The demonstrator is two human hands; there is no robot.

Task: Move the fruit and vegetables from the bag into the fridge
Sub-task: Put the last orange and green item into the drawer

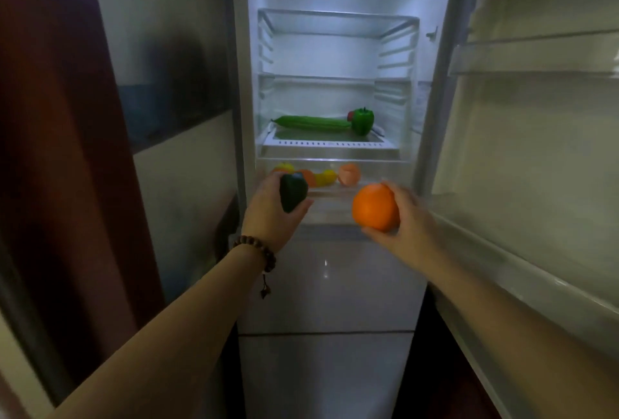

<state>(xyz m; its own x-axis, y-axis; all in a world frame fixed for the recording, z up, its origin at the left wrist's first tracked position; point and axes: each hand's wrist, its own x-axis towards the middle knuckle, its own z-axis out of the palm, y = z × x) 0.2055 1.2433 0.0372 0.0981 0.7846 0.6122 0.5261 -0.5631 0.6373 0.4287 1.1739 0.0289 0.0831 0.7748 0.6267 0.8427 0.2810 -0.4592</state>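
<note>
both hands grasping | left hand (268, 214) fingers round dark avocado (292, 192) | right hand (407, 217) fingers behind orange (374, 207)

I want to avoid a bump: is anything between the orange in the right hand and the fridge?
Nothing visible blocks it. The fridge door is swung open, and the orange in the right hand faces the open drawer holding other fruit.
</note>
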